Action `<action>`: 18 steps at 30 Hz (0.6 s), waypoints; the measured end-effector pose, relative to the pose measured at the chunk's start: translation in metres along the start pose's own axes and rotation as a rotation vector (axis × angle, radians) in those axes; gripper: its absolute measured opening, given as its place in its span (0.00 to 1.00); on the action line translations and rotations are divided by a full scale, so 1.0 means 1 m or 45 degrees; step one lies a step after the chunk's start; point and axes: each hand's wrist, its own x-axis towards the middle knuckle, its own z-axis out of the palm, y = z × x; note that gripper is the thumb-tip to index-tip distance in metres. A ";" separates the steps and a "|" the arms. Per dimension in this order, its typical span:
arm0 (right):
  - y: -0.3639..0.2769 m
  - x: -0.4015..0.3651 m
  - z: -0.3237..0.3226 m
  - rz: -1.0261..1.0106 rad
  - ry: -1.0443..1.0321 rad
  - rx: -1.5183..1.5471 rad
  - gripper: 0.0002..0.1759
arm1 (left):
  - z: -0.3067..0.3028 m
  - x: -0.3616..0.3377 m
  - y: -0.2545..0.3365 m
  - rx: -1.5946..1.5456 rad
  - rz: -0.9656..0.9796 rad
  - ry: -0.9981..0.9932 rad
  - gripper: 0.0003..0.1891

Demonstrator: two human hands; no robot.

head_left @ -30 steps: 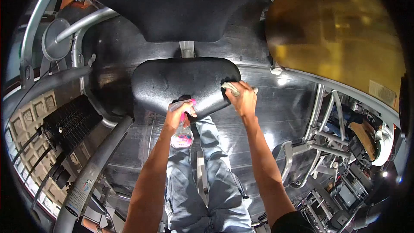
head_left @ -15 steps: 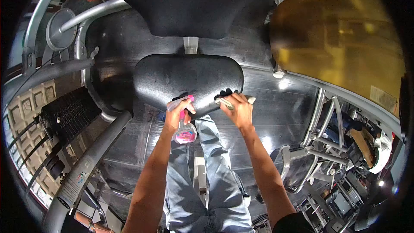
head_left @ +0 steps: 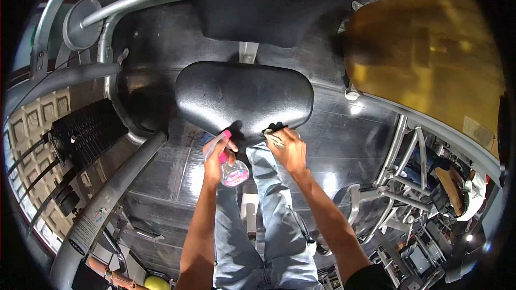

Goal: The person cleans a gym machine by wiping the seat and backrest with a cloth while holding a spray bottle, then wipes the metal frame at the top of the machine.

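My left hand (head_left: 216, 153) is wrapped round the neck of a clear spray bottle (head_left: 235, 174) with a pink trigger head and pink label, just off the front edge of a black padded seat (head_left: 244, 91). A light cloth (head_left: 274, 138) is bunched in my right hand (head_left: 289, 149), whose fingers rest at the seat's front right edge. The undersides of the fingers are hidden. Above the seat is a larger black pad (head_left: 258, 5), joined through a short metal post (head_left: 248, 52).
Grey machine tubing (head_left: 110, 198) and a black weight stack (head_left: 88, 134) stand at left. A yellowish tinted panel (head_left: 424, 59) fills the upper right, with metal frames (head_left: 400, 182) below it. A dark floor (head_left: 333, 150) lies around my legs.
The view has shifted slightly. My right hand has moved left and down along the seat's front edge with the cloth. The spray bottle has tilted a little and sits lower off the seat.
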 end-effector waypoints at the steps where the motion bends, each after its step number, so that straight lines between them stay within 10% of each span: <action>1: 0.004 0.003 -0.002 -0.062 -0.047 -0.042 0.10 | -0.003 -0.007 0.004 0.019 -0.021 0.051 0.19; 18: -0.021 0.022 -0.001 -0.101 -0.077 0.052 0.15 | -0.018 -0.014 0.027 0.178 0.002 0.089 0.15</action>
